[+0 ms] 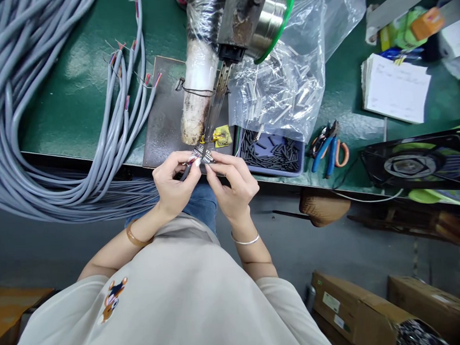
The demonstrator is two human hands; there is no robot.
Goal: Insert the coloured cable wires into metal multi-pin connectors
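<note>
My left hand (pixel 174 183) and my right hand (pixel 232 185) meet at the front edge of the green bench, fingertips pinched together. Between them sits a small black connector piece (pixel 204 154) with white markings. The left hand also grips the end of a grey cable (pixel 185 173) that leads up to that piece. Just beyond the fingers stand a plastic-wrapped white cylinder (pixel 197 90) and a thin metal blade (pixel 217 99) hanging from a rusty fixture.
A thick bundle of grey cables (pixel 40 114) with stripped ends fills the left. A blue tray of black sleeves (pixel 274 154), a clear bag of small parts (pixel 294 73), a solder spool (pixel 272 19), pliers (pixel 328 148), papers (pixel 396 86) and a fan (pixel 416 162) lie to the right. Cardboard boxes (pixel 358 309) stand on the floor.
</note>
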